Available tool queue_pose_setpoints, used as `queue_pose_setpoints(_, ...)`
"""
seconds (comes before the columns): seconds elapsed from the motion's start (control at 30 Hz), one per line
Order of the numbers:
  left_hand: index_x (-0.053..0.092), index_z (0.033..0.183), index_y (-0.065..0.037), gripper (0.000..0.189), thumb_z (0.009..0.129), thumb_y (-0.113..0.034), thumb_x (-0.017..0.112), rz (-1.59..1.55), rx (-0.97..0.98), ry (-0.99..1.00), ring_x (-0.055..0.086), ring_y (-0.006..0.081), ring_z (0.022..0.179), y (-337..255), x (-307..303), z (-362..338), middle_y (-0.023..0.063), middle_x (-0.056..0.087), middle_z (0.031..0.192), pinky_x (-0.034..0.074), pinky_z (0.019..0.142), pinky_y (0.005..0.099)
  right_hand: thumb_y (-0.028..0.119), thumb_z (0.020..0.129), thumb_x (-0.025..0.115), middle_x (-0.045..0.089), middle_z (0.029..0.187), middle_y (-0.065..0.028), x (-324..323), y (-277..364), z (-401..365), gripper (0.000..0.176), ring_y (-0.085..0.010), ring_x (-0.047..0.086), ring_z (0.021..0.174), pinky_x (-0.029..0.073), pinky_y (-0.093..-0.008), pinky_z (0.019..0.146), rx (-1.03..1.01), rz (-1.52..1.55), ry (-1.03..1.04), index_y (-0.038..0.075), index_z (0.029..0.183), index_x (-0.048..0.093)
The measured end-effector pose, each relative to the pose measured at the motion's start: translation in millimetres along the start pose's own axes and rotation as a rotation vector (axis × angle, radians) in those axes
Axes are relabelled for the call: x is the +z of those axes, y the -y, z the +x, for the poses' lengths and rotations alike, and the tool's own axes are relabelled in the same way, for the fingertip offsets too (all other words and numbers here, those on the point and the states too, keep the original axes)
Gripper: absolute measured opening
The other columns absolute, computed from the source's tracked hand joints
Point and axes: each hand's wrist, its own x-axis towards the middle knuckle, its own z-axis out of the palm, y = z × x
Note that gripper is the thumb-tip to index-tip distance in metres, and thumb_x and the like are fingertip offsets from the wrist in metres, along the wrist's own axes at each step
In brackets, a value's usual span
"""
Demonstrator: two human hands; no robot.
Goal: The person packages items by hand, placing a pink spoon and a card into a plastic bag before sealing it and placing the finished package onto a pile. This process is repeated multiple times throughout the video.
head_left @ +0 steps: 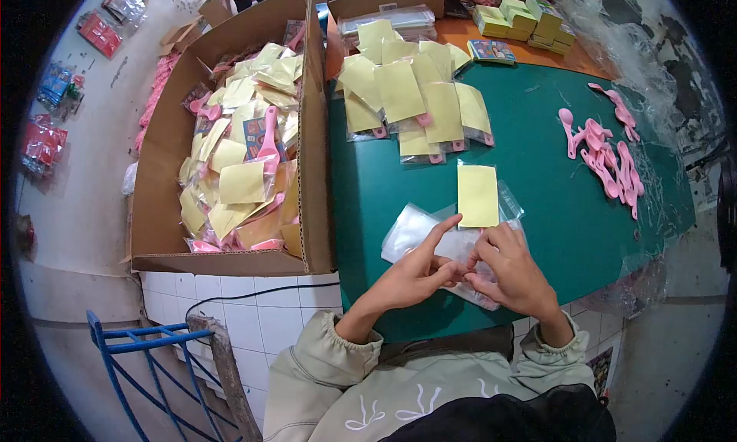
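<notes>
Even, fairly bright light covers the green table [530,150]; the clear plastic bags [407,231] catch pale glare. Strong lens distortion bows the margins (the corners fall to black).

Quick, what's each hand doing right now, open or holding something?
Left hand: partly open, index finger extended; can't tell whether it holds anything.
Right hand: fingers bent over the clear bags; any grip can't be told.
</notes>
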Motion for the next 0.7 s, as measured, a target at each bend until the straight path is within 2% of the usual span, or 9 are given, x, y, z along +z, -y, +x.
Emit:
queue_pose_setpoints(0.07,0.010,0.144,-0.013,0.059,0.095,-0.007,0.042,-0.085,-0.032,0.021,0.060,0.0159,0.088,-1.0,-2.2,-0.5,0.0151,0.061,0.101,0.051,0.076,0.0292,0.014,0.067,0.068,0.049,0.088,-0.0098,1.5,2.9,-1.5,0.022,-0.0273,0.048,0.089,0.036,-0.0431,0.080,-0.068,-0.114,-0.044,0.005,0.083,0.055)
queue_pose_setpoints(0.17,0.011,0.144,-0.014,0.059,0.095,-0.009,0.043,-0.100,-0.104,-0.026,0.060,0.0143,0.083,-6.6,-1.1,0.5,0.0116,0.061,0.094,0.051,0.074,0.0276,0.014,0.065,0.068,0.050,0.085,-0.0090,12.5,4.6,-4.2,0.023,-0.0263,0.050,0.087,0.037,-0.0433,0.081,-0.165,-0.340,-0.109,0.004,0.080,0.054)
queue_pose_setpoints(0.37,0.019,0.142,-0.017,0.059,0.092,-0.006,0.048,0.037,-0.066,-0.118,0.057,0.0097,0.071,-10.5,10.8,10.4,0.0044,0.058,0.080,0.051,0.067,0.0239,0.013,0.063,0.067,0.050,0.084,-0.0084,13.4,8.1,-7.4,0.023,-0.0255,0.051,0.087,0.038,-0.0406,0.081,-0.290,-0.264,-0.062,0.005,0.080,0.053)
queue_pose_setpoints(0.47,0.023,0.139,-0.014,0.055,0.091,-0.004,0.049,0.090,-0.052,-0.118,0.059,0.0107,0.073,-6.0,12.6,11.6,0.0067,0.060,0.082,0.051,0.067,0.0244,0.012,0.066,0.067,0.049,0.084,-0.0072,2.4,-7.1,-8.3,0.022,-0.0238,0.050,0.085,0.038,-0.0373,0.080,-0.276,0.000,0.039,0.006,0.081,0.052)
queue_pose_setpoints(0.57,0.024,0.138,-0.011,0.053,0.091,-0.004,0.048,0.012,-0.007,-0.244,0.062,0.0119,0.076,-3.6,11.2,14.9,0.0091,0.062,0.083,0.051,0.066,0.0240,0.011,0.071,0.066,0.048,0.085,-0.0059,-25.2,-18.2,-14.6,0.019,-0.0213,0.049,0.084,0.039,-0.0338,0.076,-0.271,0.362,0.190,0.006,0.082,0.051)
queue_pose_setpoints(0.6,0.029,0.135,-0.008,0.047,0.092,-0.005,0.047,-0.020,-0.002,-0.248,0.063,0.0131,0.080,-6.9,11.9,14.0,0.0113,0.064,0.087,0.051,0.067,0.0235,0.011,0.076,0.064,0.050,0.083,-0.0053,-40.7,-20.4,-17.3,0.015,-0.0208,0.049,0.080,0.039,-0.0329,0.074,-0.255,0.488,0.206,0.005,0.080,0.051)
queue_pose_setpoints(0.67,0.034,0.132,-0.007,0.041,0.093,-0.007,0.047,-0.046,-0.043,-0.164,0.063,0.0126,0.082,-13.7,14.5,12.3,0.0109,0.064,0.090,0.050,0.069,0.0237,0.013,0.074,0.068,0.057,0.077,-0.0054,-80.1,-47.7,-21.4,0.017,-0.0206,0.054,0.074,0.039,-0.0323,0.066,-0.379,0.628,0.171,0.005,0.076,0.053)
queue_pose_setpoints(0.7,0.036,0.131,-0.006,0.039,0.093,-0.007,0.046,-0.059,-0.063,-0.122,0.062,0.0123,0.082,-15.5,14.8,11.4,0.0107,0.064,0.091,0.050,0.070,0.0238,0.013,0.074,0.067,0.053,0.071,-0.0049,-97.9,-65.8,-28.1,0.017,-0.0207,0.050,0.065,0.040,-0.0327,0.064,-0.391,0.780,0.103,0.004,0.076,0.052)
